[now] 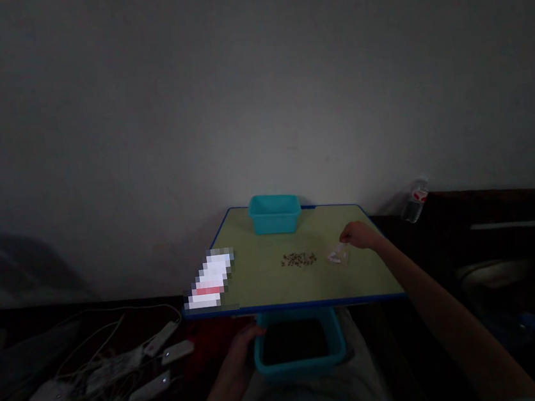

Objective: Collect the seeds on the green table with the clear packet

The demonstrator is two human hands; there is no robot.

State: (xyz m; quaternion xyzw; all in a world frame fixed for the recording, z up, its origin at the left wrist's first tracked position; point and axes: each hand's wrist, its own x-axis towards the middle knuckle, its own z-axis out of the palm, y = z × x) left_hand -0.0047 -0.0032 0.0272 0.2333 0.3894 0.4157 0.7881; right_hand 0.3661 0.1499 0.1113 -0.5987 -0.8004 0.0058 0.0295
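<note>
1. A small clear plastic bag (pixel 340 255) with whitish bits inside lies on the right part of the tabletop (pixel 258 288), to the right of the scattered pieces.
2. The person's right hand (pixel 359 235) reaches in from the right, its fingertips drawn together at the bag's upper edge, seemingly pinching it; the dimness hides the exact grip.
3. Small dark brown pieces (pixel 298 259) are spread in a loose, flat patch near the middle of the tabletop, just beside the bag and apart from it.
4. The lower basin (pixel 301 368), turquoise and rectangular, sits upright over the person's lap, at the near edge of the tabletop. Its inside looks very dark, and what it holds cannot be told.
5. The left hand (pixel 249 343) is at the left side of this basin, fingers on its rim, steadying or gripping it; the thumb and finger positions are hard to make out.
6. The upper basin (pixel 276 217), also turquoise, stands upright at the far side of the tabletop, near the wall (pixel 254 86).
7. A bright, pixelated flat object (pixel 211 277) lies along the tabletop's left edge.
8. A clear bottle (pixel 416 201) with a red-and-white label leans at a tilt beyond the tabletop, to the right.
9. White power strips (pixel 150 389) and tangled cables lie low on the left.
</note>
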